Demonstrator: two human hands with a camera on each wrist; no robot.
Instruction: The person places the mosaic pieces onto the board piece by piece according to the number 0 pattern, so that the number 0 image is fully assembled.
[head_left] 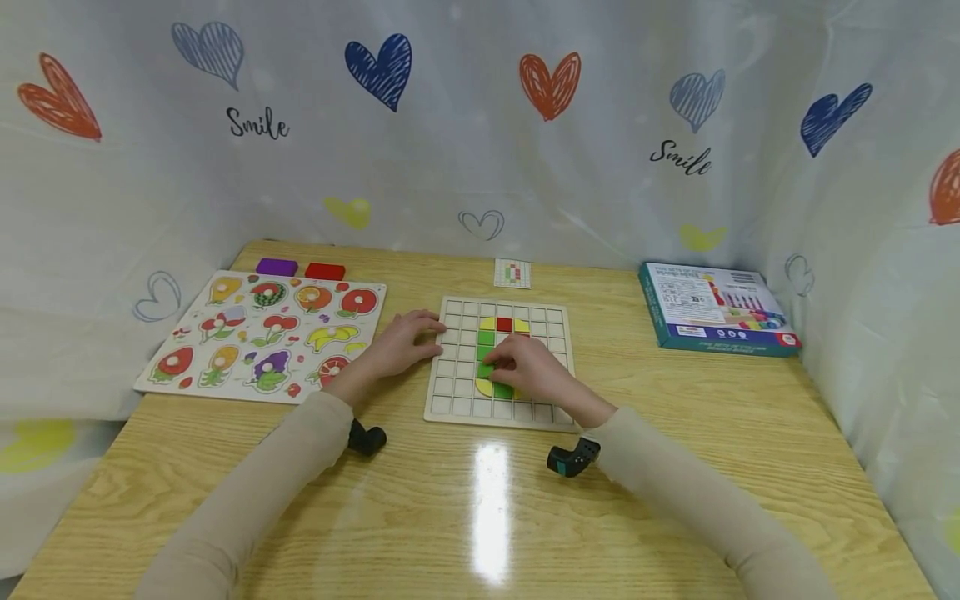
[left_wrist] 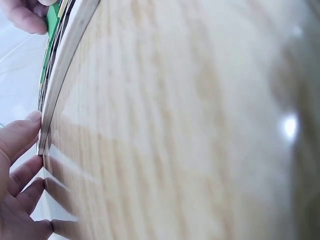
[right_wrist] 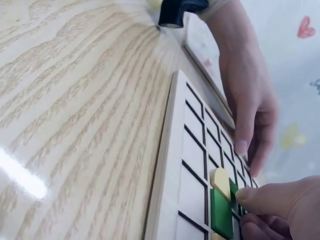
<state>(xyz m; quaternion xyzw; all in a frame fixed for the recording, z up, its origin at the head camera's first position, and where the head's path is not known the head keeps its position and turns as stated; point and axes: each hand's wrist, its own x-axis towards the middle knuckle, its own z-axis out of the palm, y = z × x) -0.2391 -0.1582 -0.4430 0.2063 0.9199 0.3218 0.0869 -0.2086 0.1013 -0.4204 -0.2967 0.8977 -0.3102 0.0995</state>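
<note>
I am seating a green tile [head_left: 486, 369] pinched under my right hand [head_left: 528, 367] into the grid board [head_left: 457, 392]; my left hand [head_left: 401, 342], fingers relaxed, is steadying the board's edge. Next: pressing it flush.

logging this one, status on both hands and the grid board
Left hand steadies the grid board at its left edge, fingers straight. Right hand pinches a green tile on the board. Nothing in the way.

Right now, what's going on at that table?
A person is filling a wooden grid board with coloured tiles. The right hand pinches a green tile in the middle column, beside yellow and red ones already set. The left hand rests its fingers on the board's left edge. A fruit puzzle and a box lie untouched at the sides.
</note>
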